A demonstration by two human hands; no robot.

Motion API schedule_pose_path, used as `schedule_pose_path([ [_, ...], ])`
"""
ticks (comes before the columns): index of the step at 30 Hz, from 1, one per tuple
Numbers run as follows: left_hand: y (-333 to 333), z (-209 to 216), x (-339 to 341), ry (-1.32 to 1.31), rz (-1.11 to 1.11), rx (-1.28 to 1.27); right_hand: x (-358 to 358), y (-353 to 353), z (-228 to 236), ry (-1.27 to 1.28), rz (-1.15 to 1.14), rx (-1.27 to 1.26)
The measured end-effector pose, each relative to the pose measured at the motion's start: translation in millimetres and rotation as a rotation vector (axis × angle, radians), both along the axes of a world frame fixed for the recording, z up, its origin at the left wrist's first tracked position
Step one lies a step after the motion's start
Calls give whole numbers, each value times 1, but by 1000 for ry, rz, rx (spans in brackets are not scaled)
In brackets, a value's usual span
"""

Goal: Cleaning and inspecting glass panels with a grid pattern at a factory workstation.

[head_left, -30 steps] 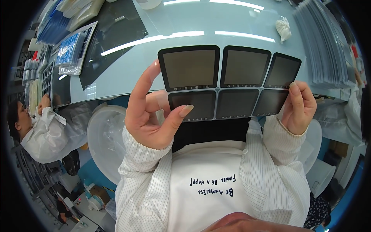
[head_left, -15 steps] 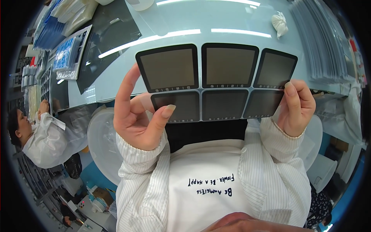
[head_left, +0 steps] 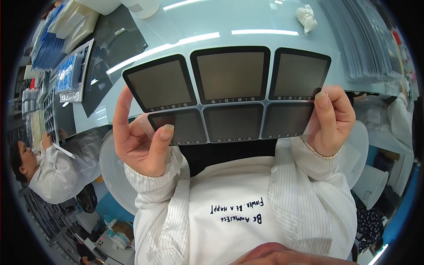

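Note:
A clear sheet (head_left: pixel 199 106) carrying several dark, black-bordered rectangular panels in two rows hangs between my hands, above the near edge of the glass-topped table. My left hand (head_left: pixel 145 143) is closed on its left end, thumb on the front of a lower panel and fingers behind. At the opposite end, my right hand (head_left: pixel 332 117) pinches the sheet with the thumb near the corner of an upper panel. Small light marks run along each panel's lower border. The sheet is tilted, its upper row leaning away from me.
A crumpled white bundle (head_left: pixel 306 19) lies on the table (head_left: pixel 247 20). Tall stacks of clear sheets (head_left: pixel 357 44) stand at the right. Blue packets (head_left: pixel 68 73) and bagged stacks (head_left: pixel 73 22) sit at the left, and a white tub (head_left: pixel 142 6) is at the far edge. Another person (head_left: pixel 57 172) works at the left.
Both hands have carried the sheet leftward, the left hand farther and slightly down. The panels now look larger and flatter to view. The grip at both ends is kept.

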State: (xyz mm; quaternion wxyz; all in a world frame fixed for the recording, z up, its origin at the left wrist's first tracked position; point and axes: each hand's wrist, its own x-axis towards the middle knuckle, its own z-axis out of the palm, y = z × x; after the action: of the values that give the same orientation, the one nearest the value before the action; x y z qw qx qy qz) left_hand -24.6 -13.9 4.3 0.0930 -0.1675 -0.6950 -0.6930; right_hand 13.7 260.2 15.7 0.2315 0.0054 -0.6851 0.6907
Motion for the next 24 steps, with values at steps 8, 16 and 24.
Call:
schedule_pose_path([
  [8,1,-19,-8,-69,-59,197,-6,-10,-9,163,-109,-72],
  [16,-7,-19,-4,-201,-154,0,-17,1,12,118,-182,-204],
  [24,-6,-8,-3,-270,-57,-17,-17,4,13,99,-71,-120],
])
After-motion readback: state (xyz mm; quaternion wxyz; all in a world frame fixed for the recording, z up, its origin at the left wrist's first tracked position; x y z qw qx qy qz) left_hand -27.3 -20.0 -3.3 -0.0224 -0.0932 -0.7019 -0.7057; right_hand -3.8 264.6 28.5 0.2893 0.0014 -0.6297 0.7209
